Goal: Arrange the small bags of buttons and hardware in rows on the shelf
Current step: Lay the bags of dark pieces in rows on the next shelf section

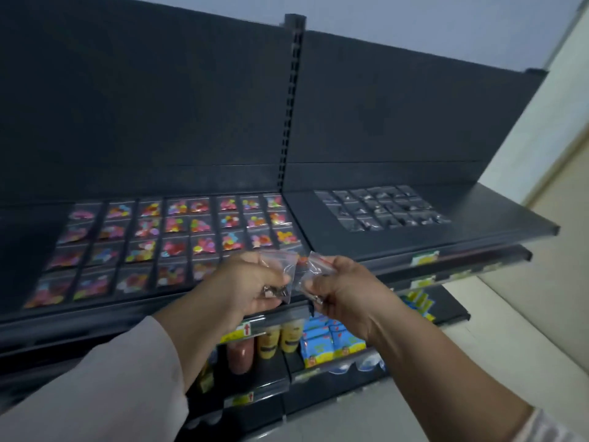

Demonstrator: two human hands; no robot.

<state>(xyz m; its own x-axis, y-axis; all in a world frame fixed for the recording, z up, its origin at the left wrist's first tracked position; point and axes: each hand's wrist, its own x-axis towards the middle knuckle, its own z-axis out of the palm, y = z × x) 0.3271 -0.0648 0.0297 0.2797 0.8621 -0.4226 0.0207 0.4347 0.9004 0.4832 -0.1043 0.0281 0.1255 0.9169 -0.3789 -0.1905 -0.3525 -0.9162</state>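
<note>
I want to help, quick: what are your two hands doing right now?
Left hand: holding a clear bag of metal bits.
Right hand: holding another clear bag.

A shop: dark gondola shelving [446, 231] with price labels [424, 259], stocked drink bottles [267, 341] and snack packets [322, 342].

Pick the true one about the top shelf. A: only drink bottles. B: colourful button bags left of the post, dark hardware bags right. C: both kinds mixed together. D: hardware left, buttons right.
B: the colourful button bags lie in rows left of the post, the dark hardware bags right of it.
</note>
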